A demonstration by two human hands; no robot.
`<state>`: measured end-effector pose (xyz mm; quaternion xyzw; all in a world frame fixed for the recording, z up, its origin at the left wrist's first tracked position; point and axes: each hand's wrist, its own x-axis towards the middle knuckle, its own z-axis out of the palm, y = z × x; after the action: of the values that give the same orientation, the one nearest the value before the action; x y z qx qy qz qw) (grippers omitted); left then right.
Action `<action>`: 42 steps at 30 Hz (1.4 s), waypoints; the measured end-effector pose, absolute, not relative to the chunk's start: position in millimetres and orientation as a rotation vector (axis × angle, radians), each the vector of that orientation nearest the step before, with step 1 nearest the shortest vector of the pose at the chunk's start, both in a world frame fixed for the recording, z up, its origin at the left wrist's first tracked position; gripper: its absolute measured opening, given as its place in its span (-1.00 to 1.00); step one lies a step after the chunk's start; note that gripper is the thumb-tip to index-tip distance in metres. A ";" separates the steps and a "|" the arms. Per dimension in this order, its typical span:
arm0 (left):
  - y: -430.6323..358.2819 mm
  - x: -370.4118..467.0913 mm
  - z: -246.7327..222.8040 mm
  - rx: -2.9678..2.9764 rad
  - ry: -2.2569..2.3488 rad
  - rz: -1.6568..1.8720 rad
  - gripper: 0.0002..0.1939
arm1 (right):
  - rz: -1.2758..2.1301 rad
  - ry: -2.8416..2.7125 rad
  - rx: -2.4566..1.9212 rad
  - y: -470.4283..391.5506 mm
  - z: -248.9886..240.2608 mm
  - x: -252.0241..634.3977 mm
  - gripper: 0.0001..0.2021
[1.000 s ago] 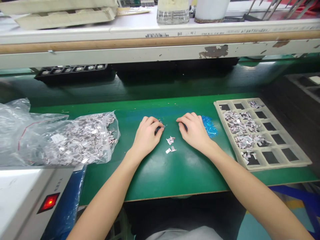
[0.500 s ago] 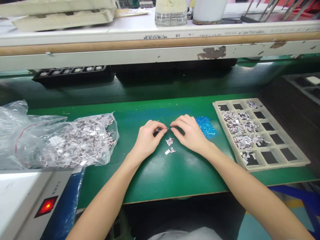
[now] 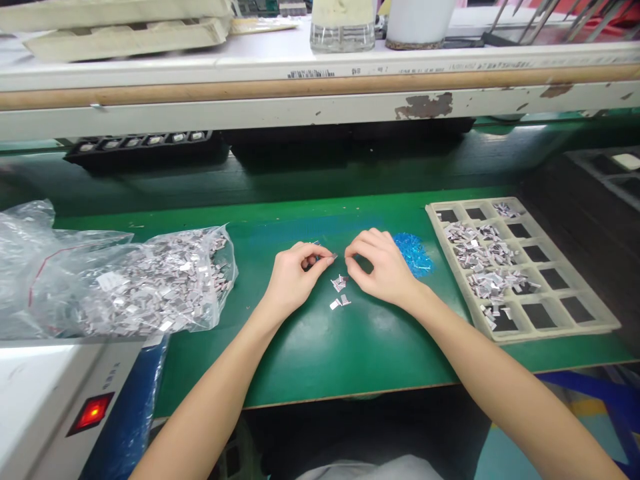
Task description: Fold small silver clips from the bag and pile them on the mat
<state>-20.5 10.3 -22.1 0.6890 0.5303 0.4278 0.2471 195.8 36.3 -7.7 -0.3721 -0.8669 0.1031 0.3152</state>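
Note:
In the head view, my left hand (image 3: 299,272) pinches a small flat silvery piece (image 3: 335,256) between thumb and index finger. To its right, my right hand (image 3: 379,264) has thumb and index fingertips pressed together; whatever lies between them is too small to make out. Several like silvery pieces (image 3: 339,283) lie loose on the green tabletop (image 3: 320,360) below the two hands. Just beyond my right hand is a heap of small blue film-like bits (image 3: 414,255). Part of a small item shows behind my left fingers, mostly hidden.
A clear plastic bag (image 3: 165,280) full of silvery pieces lies at left, behind a white machine (image 3: 55,400) with a lit red switch (image 3: 91,413). At right stands a compartment tray (image 3: 560,328) holding more pieces. A shelf edge (image 3: 250,110) crosses above the table.
My right thumb and index finger have closed together and drawn slightly right, away from the piece. My left hand keeps its pinch, nearly still.

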 end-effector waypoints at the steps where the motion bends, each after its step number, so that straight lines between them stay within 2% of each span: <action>1: 9.7 -20.1 -20.6 1.881 1.432 1.150 -0.93 | 0.243 -2.259 -1.037 37.5 -7.2 196.9 -0.86; 7: 3.9 -14.9 -12.3 2.075 1.197 0.832 -0.91 | 0.090 -2.281 -1.314 44.2 -12.4 202.8 -0.84; 10: 3.2 -15.3 -9.6 2.153 1.131 0.827 -0.92 | 0.036 -2.325 -1.347 45.1 -16.4 203.9 -0.86; 15: 6.0 -29.0 -3.6 2.220 1.328 0.953 -0.88 | 0.024 -2.290 -1.330 46.0 -18.2 204.1 -0.89; 23: 11.3 -51.1 -9.6 2.404 1.458 0.689 -0.91 | 0.078 -2.275 -1.258 46.4 -20.2 203.9 -0.84; 29: 9.6 -44.5 -6.2 2.399 1.369 0.775 -0.84 | 0.182 -2.267 -1.188 41.9 -17.7 199.1 -0.84; 36: 2.4 -27.4 -5.0 2.432 1.164 0.879 -0.87 | 0.521 -2.218 -1.071 37.6 -9.4 194.6 -0.85; 42: 2.7 -26.1 -7.5 2.472 1.135 0.845 -0.87 | 0.657 -2.179 -0.984 39.1 -8.3 195.7 -0.86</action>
<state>-26.1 2.7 -7.5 0.8585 0.3944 0.2935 0.1463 195.7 39.1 -8.3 -0.3753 -0.8311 0.2506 0.3252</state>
